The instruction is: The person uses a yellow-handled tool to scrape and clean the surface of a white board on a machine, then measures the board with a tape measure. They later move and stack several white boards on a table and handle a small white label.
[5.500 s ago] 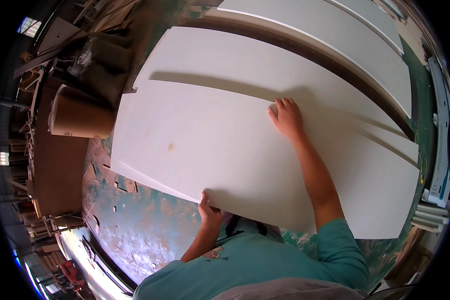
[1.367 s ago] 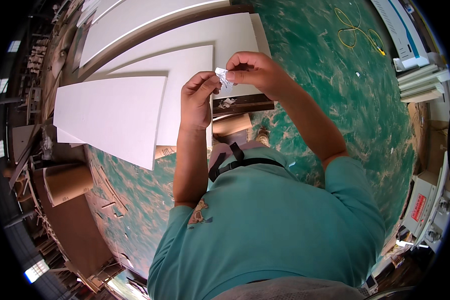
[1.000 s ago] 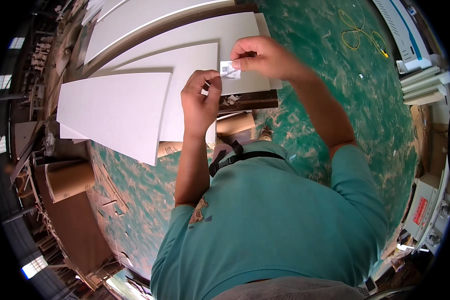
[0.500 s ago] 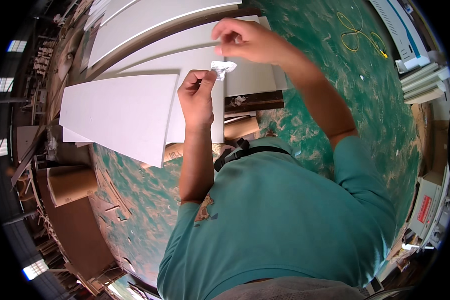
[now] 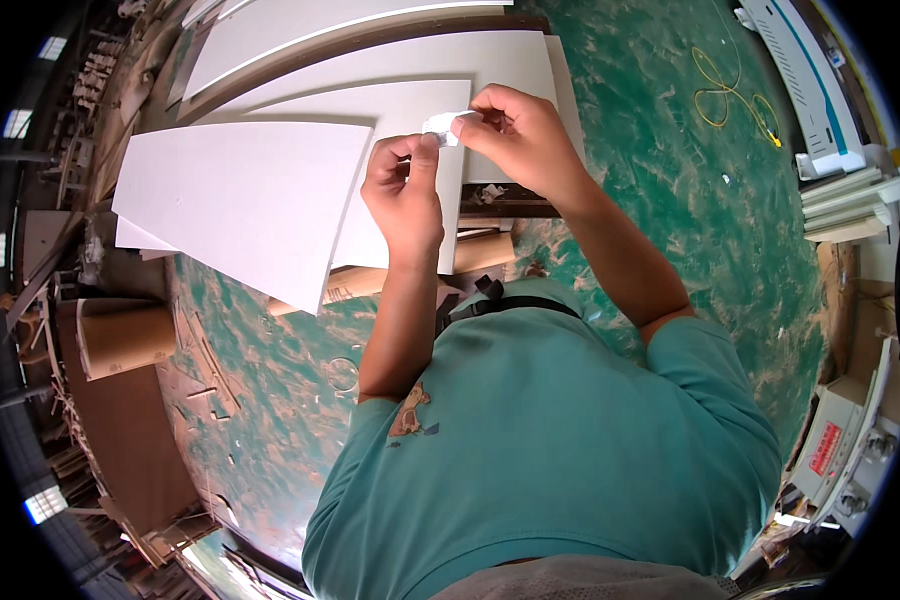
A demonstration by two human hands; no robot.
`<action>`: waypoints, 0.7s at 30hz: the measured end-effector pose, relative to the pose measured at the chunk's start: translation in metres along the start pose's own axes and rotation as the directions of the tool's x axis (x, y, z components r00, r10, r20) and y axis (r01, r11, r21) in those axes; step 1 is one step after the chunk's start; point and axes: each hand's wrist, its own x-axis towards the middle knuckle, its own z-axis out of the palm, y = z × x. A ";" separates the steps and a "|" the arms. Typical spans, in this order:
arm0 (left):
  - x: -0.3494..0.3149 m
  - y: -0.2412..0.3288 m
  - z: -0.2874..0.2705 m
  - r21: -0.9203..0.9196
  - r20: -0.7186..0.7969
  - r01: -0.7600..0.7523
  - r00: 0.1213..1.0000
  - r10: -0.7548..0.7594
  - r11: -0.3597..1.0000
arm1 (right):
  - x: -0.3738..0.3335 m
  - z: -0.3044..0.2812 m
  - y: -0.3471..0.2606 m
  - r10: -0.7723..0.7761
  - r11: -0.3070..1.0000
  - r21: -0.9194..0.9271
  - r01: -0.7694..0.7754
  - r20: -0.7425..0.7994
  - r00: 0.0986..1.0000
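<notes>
Between my two hands is a small, crinkled, shiny silver-white packet (image 5: 443, 127), which looks like thin foil or plastic. My left hand (image 5: 404, 190) pinches its near left side between thumb and fingers. The thumb and fingers of my right hand (image 5: 518, 135) close on its right end. Both hands are held above several white boards (image 5: 240, 195) that lie overlapping in front of me. What the packet contains, if anything, cannot be made out.
Dark supports (image 5: 510, 203) show under the boards. A brown cardboard roll (image 5: 125, 340) stands at the left. On the dusty green floor (image 5: 660, 130) lies a yellow cord (image 5: 727, 95). White panels (image 5: 848, 207) are stacked at the right, near a white box (image 5: 828, 440).
My right hand has come down toward my left and taken hold of the packet's right end. The left hand still grips it. The whole view has shifted slightly.
</notes>
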 end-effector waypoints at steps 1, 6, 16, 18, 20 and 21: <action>-0.001 0.000 -0.002 0.001 -0.004 0.008 1.000 -0.008 1.000 | 0.000 0.000 0.001 -0.002 1.000 0.002 0.002 0.014 1.000; -0.009 0.006 -0.006 -0.036 -0.050 0.049 0.997 -0.051 0.998 | -0.003 0.003 0.003 0.069 0.983 0.161 -0.087 0.114 0.991; -0.021 0.007 -0.011 -0.044 -0.114 0.042 0.992 -0.047 0.998 | -0.010 0.011 0.000 0.149 0.964 0.181 -0.196 0.244 0.958; -0.022 0.008 -0.012 -0.020 -0.119 0.057 0.991 -0.059 0.998 | -0.009 0.008 0.002 0.154 0.954 0.209 -0.216 0.278 0.948; -0.023 0.009 -0.012 -0.020 -0.119 0.060 0.991 -0.062 0.998 | -0.009 0.004 0.002 0.159 0.940 0.241 -0.240 0.313 0.936; -0.023 0.010 -0.012 -0.032 -0.117 0.054 0.992 -0.058 0.998 | -0.009 0.002 0.001 0.162 0.931 0.259 -0.255 0.332 0.929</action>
